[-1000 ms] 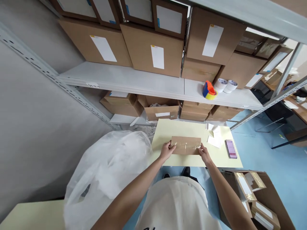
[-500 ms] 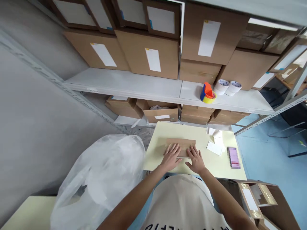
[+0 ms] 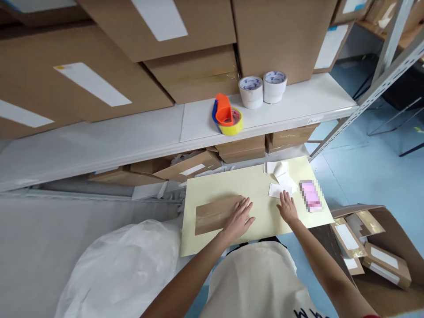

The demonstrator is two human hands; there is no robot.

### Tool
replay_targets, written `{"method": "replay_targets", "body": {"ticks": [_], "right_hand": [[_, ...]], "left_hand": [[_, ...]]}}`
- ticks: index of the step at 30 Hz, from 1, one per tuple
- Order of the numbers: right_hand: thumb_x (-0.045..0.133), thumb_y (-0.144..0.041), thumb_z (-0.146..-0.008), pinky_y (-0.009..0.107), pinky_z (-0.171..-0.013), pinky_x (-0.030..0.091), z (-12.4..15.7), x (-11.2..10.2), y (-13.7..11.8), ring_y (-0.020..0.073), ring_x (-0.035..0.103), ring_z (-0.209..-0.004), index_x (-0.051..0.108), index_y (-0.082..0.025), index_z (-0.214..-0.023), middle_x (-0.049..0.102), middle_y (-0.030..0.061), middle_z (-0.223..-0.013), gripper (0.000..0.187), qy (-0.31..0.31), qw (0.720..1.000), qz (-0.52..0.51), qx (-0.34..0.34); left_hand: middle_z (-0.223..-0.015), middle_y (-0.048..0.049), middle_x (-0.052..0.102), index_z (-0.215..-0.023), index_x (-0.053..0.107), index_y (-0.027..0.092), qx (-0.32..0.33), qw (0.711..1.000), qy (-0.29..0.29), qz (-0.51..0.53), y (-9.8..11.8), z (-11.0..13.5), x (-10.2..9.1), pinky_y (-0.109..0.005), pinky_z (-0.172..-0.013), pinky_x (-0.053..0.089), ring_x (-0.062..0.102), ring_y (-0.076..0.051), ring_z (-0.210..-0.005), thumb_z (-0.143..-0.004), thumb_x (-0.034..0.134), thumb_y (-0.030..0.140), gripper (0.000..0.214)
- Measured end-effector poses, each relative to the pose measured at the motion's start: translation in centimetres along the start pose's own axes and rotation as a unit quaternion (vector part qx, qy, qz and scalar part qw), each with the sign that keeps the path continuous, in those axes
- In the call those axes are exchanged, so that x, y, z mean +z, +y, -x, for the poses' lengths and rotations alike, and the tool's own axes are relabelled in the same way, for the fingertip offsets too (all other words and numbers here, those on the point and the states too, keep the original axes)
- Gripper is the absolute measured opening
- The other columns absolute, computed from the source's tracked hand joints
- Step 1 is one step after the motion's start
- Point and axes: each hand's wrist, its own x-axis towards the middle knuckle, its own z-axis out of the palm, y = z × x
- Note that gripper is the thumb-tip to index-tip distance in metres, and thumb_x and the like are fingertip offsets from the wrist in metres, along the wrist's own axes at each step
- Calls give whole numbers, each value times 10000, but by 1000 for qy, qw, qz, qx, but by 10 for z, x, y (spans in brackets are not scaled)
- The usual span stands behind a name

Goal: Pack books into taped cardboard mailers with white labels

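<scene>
A flat brown cardboard parcel (image 3: 213, 214) lies on the pale yellow table (image 3: 251, 190). My left hand (image 3: 239, 217) rests flat on the parcel's right end, fingers stretched out. My right hand (image 3: 287, 207) lies open on the table, fingertips close to a few white paper slips (image 3: 278, 190). A blurred pink object (image 3: 310, 196) sits just right of that hand.
An orange and yellow tape dispenser (image 3: 228, 115) and two white tape rolls (image 3: 263, 89) stand on the white shelf (image 3: 139, 137) below large brown boxes. An open carton of small parcels (image 3: 371, 251) sits at lower right. A big white plastic bag (image 3: 119, 274) fills the lower left.
The parcel slid left across the table under my left hand. My right hand left the parcel and moved right toward the paper slips. The view tilted closer to the shelf.
</scene>
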Motion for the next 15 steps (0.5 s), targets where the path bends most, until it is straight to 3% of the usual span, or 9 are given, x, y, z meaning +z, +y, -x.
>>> {"method": "replay_targets", "body": {"ticks": [3, 7, 11, 15], "right_hand": [[394, -198, -928, 503, -1143, 243, -19, -3, 22, 302, 242, -1454, 309, -87, -1475, 271, 195, -1563, 564, -29, 999, 14, 20], [404, -141, -907, 479, -1096, 319, -27, -5, 29, 294, 370, -1387, 402, -114, -1412, 410, 192, -1492, 506, -44, 999, 25, 7], [475, -114, -881, 363, -990, 425, -29, -10, 30, 259, 515, -1247, 569, -147, -1235, 581, 166, -1316, 367, -72, 997, 27, -4], [549, -120, -865, 304, -807, 499, -37, -18, 38, 236, 652, -1028, 601, -155, -1185, 673, 153, -1157, 326, -120, 992, 26, 14]], "left_hand": [[-1529, -127, 371, -1374, 482, 174, 0, 999, -40, 15, 15, -28, -1, -466, -1177, 249, 293, -256, -1439, -919, 487, 352, 488], [-1479, -123, 451, -1306, 544, 191, -28, 996, -81, 39, 24, -53, 7, -463, -1162, 283, 355, -244, -1410, -912, 507, 353, 427], [-1445, -143, 489, -1272, 569, 174, -58, 991, -108, 55, 26, -64, 17, -464, -1143, 311, 392, -254, -1388, -917, 502, 361, 407], [-1419, -150, 516, -1246, 592, 156, -82, 988, -111, 74, 23, -68, 22, -423, -1126, 345, 425, -251, -1366, -921, 489, 371, 403]]}}
